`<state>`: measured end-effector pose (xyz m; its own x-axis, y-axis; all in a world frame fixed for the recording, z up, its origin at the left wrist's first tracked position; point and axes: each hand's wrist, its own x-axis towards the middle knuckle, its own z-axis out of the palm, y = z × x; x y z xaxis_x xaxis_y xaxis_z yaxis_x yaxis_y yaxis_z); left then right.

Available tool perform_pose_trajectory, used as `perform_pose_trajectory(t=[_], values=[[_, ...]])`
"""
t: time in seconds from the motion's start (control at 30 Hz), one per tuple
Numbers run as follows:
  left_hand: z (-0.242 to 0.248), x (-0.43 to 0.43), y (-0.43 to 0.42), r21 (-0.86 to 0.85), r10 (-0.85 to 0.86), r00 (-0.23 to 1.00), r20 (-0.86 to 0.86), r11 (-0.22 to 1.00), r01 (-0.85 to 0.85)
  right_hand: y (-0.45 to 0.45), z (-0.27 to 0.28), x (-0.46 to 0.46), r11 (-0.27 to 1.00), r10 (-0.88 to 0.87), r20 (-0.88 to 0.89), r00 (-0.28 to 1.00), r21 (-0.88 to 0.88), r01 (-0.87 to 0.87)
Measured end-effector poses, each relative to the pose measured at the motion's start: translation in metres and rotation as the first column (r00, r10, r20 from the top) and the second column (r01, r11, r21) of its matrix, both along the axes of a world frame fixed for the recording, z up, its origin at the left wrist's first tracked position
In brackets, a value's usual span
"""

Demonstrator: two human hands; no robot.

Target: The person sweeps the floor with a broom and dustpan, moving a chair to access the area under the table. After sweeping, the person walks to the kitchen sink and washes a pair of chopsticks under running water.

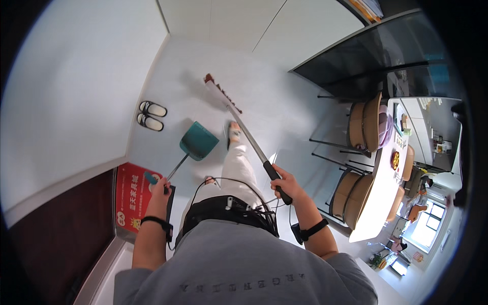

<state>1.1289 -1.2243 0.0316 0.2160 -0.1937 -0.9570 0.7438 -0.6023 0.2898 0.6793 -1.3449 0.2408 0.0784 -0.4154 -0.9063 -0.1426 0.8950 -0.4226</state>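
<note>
My left hand is closed around the metal handle of a teal dustpan. The pan is by the floor ahead of me and to the left, its wide mouth turned away from my body. A push-type broom with a silver pole is in my right hand, gripped on its black end sleeve. Its pole slants forward and left to a long pale head with dark red bristles, just beyond my foot. Whether the bristles touch the floor I cannot tell.
A pair of slippers lies by the left wall. Behind the dustpan, a red printed mat borders a dark door. On the right, tan chairs stand along a white table. A black cable loops at my waist.
</note>
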Motion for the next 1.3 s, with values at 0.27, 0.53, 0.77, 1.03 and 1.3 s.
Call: perform_pose_trajectory(t=[0.27, 0.53, 0.77, 1.03, 1.3], values=[[0.022, 0.006, -0.051, 0.122, 0.289, 0.957, -0.021, 0.951, -0.284, -0.199, -0.04, -0.028, 0.887, -0.453, -0.066, 0.889, 0.066, 0.457], [0.026, -0.022, -0.105, 0.148, 0.456, 0.89, 0.028, 0.878, -0.455, -0.401, -0.131, -0.05, 0.67, -0.714, -0.122, 0.69, 0.169, 0.723], [0.037, -0.037, -0.098, 0.115, 0.519, 0.854, 0.01, 0.848, -0.517, -0.418, -0.163, 0.063, 0.894, -0.292, -0.109, 0.95, 0.322, 0.312], [0.053, -0.071, -0.084, 0.157, 0.68, 0.733, 0.006, 0.724, -0.672, -0.414, -0.175, 0.253, 0.987, 0.156, 0.026, 0.987, -0.046, -0.155], [0.084, -0.106, -0.071, 0.188, 0.762, 0.642, 0.083, 0.621, -0.761, -0.497, -0.252, 0.407, 0.922, 0.352, -0.134, 0.926, -0.118, -0.368]])
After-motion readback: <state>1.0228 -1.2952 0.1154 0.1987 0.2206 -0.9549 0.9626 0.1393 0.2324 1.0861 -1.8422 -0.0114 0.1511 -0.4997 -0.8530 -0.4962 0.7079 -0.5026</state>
